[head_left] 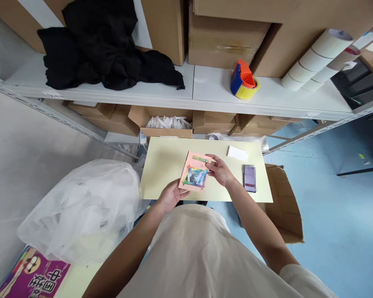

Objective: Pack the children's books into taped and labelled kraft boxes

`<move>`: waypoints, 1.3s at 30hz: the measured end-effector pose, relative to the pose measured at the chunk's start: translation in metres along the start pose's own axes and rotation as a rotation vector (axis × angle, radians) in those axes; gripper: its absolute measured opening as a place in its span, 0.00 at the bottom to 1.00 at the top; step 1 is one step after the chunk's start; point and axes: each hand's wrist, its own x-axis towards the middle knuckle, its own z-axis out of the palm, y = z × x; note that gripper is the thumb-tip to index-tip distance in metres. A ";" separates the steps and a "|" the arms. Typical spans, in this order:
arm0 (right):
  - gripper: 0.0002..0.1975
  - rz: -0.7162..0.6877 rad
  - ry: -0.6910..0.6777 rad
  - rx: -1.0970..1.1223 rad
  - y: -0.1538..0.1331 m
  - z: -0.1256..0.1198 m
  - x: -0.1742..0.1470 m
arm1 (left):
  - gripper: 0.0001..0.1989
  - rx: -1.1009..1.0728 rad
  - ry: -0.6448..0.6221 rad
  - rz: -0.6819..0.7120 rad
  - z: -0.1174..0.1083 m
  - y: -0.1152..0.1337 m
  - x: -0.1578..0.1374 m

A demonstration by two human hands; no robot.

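Observation:
A small pink book (194,170) with a colourful cover picture is held between my two hands, above the pale yellow table (161,165). My left hand (171,195) is closed on its lower left corner, with the fingers beneath it. At the upper right edge my right hand (219,169) grips the book, thumb on the cover. To the right on the table lie a phone (249,179) with a lit screen and a white flat card or pad (238,153).
Behind the table stands a metal shelf (211,85) with cardboard boxes, black cloth (99,49), a tape dispenser (244,80) and tape rolls (317,60). A translucent plastic bag (81,207) bulges at left, near a purple book (34,275). An open carton (282,203) is at right.

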 end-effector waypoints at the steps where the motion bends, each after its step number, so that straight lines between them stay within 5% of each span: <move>1: 0.27 -0.003 0.001 -0.026 -0.002 -0.002 0.000 | 0.19 0.012 0.005 0.027 -0.003 0.006 0.000; 7: 0.26 -0.019 0.056 -0.111 -0.005 0.006 -0.005 | 0.21 0.389 0.095 0.270 -0.004 0.015 0.005; 16: 0.29 -0.129 0.173 -0.177 0.042 0.017 -0.039 | 0.23 0.392 0.161 0.360 -0.015 -0.003 0.013; 27: 0.26 -0.129 0.210 -0.140 0.064 0.024 -0.018 | 0.23 0.674 0.192 0.500 -0.044 0.000 0.027; 32: 0.28 -0.105 0.215 -0.168 0.081 0.037 0.022 | 0.22 0.768 0.274 0.508 -0.076 0.005 0.057; 39: 0.25 -0.011 0.217 -0.233 0.117 0.080 0.148 | 0.20 0.973 0.525 0.460 -0.143 0.054 0.139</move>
